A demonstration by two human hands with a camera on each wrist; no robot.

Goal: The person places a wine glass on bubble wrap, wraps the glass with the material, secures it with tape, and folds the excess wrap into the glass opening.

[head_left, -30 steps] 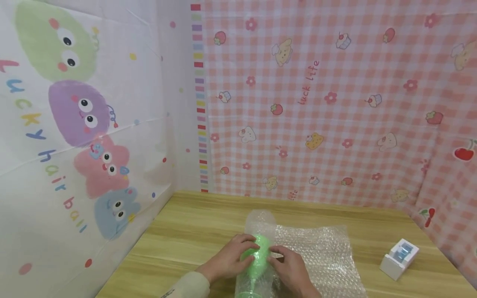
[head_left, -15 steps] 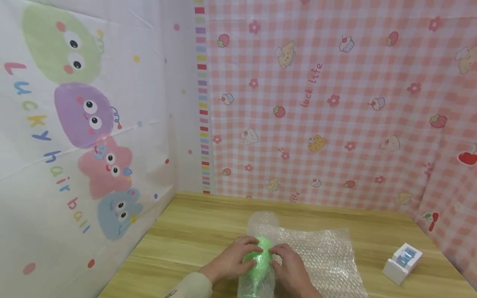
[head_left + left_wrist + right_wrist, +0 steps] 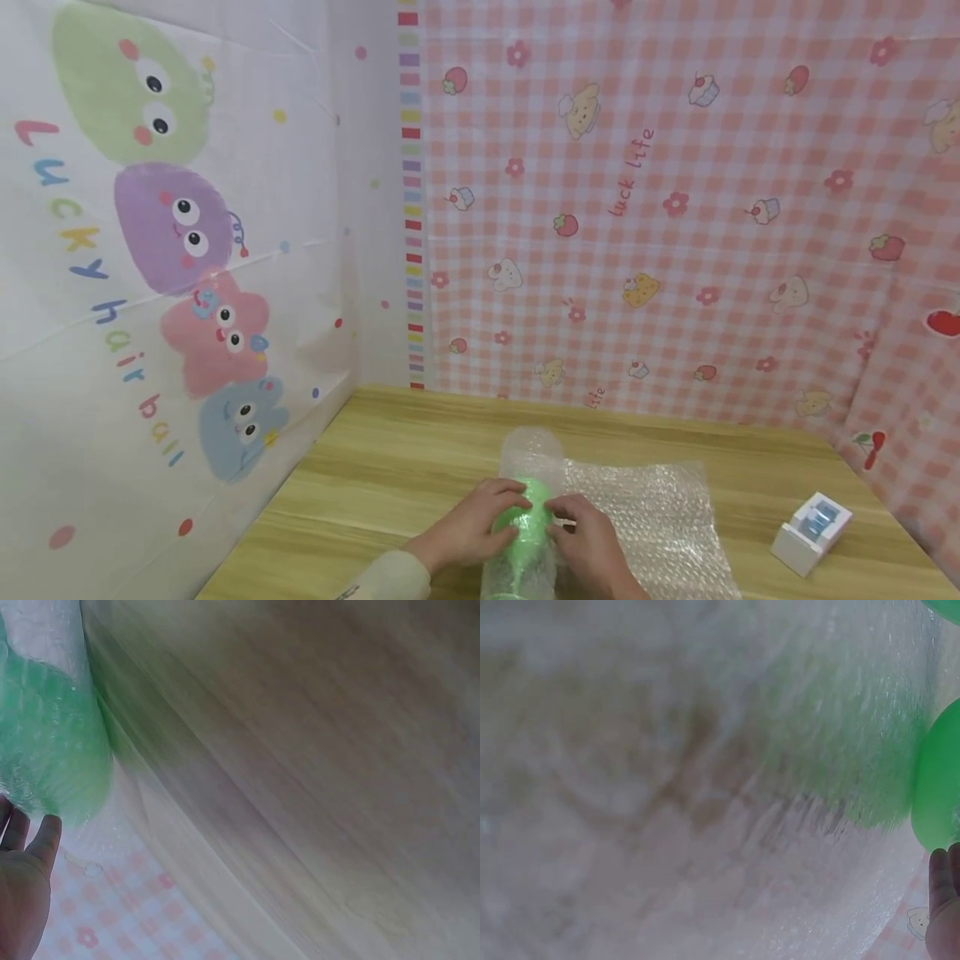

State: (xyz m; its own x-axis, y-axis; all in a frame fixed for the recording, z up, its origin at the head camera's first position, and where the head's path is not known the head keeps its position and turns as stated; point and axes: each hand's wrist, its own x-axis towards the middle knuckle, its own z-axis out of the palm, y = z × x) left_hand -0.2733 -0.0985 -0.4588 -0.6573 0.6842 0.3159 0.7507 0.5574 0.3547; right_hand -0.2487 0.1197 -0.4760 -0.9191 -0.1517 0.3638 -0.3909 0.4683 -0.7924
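Note:
A green stemmed goblet (image 3: 531,525) lies on its side in clear bubble wrap (image 3: 645,517), its rounded bowl pointing to the back and its narrow stem toward me. My left hand (image 3: 480,521) lies over the bowl's left side, fingers bent across the wrap. On the right side, my right hand (image 3: 592,537) holds the bowl with bent fingers and thumb. The left wrist view has the wrapped bowl (image 3: 56,735) against the fingers. Green bowl (image 3: 939,780) and a few fingertips show at the right wrist view's edge. The stem's near end is cut off.
Flat bubble wrap spreads to the right of the goblet. A small white box with a blue window (image 3: 813,532) stands near the right side of the wooden table (image 3: 390,467). Printed cloths hang at the left and back (image 3: 630,250).
The head view has shifted a little, so everything sits slightly farther right and lower. Both hands stay on the wrapped goblet with hardly any visible movement.

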